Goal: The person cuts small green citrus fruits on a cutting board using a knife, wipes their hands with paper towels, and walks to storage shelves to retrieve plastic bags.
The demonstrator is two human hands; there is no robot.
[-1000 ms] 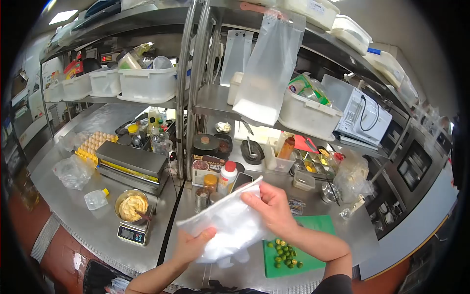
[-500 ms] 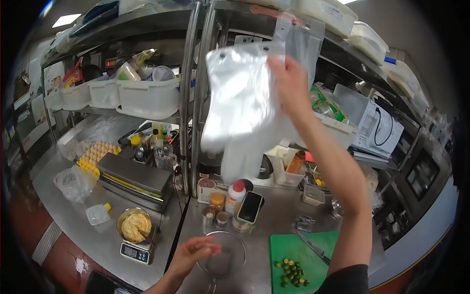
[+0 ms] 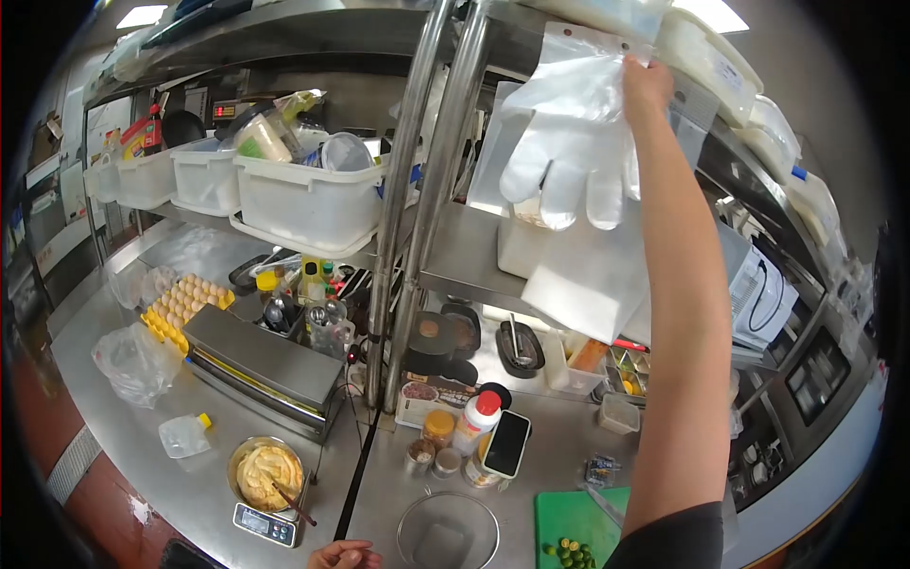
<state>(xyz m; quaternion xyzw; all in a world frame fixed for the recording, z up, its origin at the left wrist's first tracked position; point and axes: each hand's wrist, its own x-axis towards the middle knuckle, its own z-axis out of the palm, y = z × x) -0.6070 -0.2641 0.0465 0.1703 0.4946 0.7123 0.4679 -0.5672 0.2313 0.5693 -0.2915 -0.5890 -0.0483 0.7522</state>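
High at the shelf edge, my right hand [image 3: 648,87] is closed on the top corner of a pack of clear disposable plastic gloves [image 3: 569,142]. The gloves hang with their fingers downward, and two holes show along the top strip. At the bottom edge, my left hand [image 3: 344,556] is partly cut off; its visible fingers are loosely bent with nothing in them. Nearest to it is a round wire strainer [image 3: 447,500] on the steel counter. My right arm hides part of the green cutting board [image 3: 559,512], where several cut green citrus fruits [image 3: 572,550] and a knife [image 3: 605,504] lie.
A bowl of yellow mixture [image 3: 268,474] sits on a digital scale [image 3: 265,524] at left. Behind are a sealing machine [image 3: 265,360] and an egg tray [image 3: 188,305]. Jars, a red-capped bottle [image 3: 477,424] and a phone [image 3: 507,444] stand centrally. Steel posts [image 3: 412,209] rise beside shelves of bins [image 3: 308,201].
My right hand has carried the gloves up and to the right, to the upper shelf edge. My left hand has dropped toward the bottom edge. The view has shifted upward.
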